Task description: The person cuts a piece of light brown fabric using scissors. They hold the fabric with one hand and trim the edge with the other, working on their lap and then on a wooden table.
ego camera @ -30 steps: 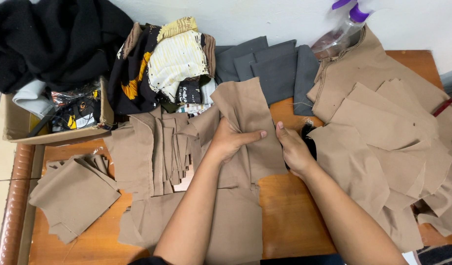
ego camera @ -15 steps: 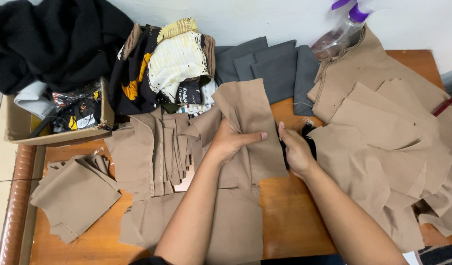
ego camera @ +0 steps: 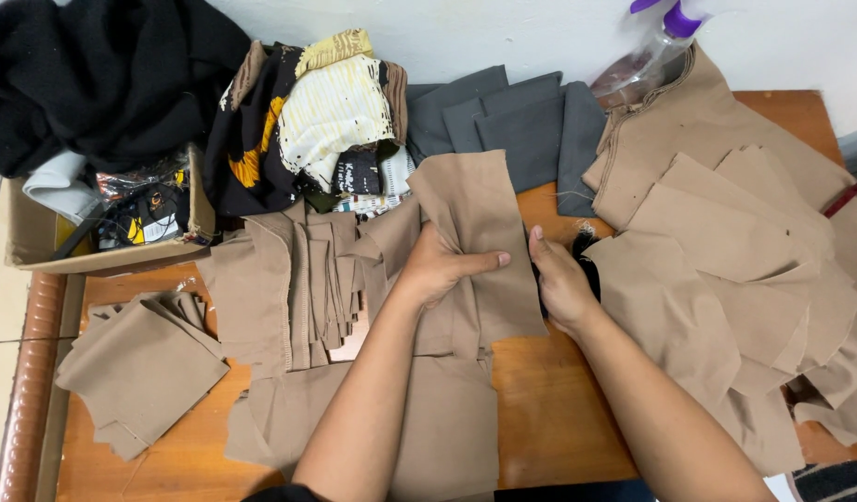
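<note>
On the wooden table [ego camera: 559, 418], left hand [ego camera: 440, 265] grip clamped on tan cloth [ego camera: 480, 214]; right hand [ego camera: 560, 284] loosely curled beside it

A: Centre of the table [ego camera: 559, 418]?
B: Left hand [ego camera: 442, 265] gripping a tan fabric panel [ego camera: 480, 242]; right hand [ego camera: 563, 284] just beside it, on the wood.
A: Far edge?
B: Grey cloth pieces [ego camera: 517, 130], spray bottle [ego camera: 647, 60].

Bare wooden table [ego camera: 549, 418] between tan fabric piles [ego camera: 726, 279] gives free passage
</note>
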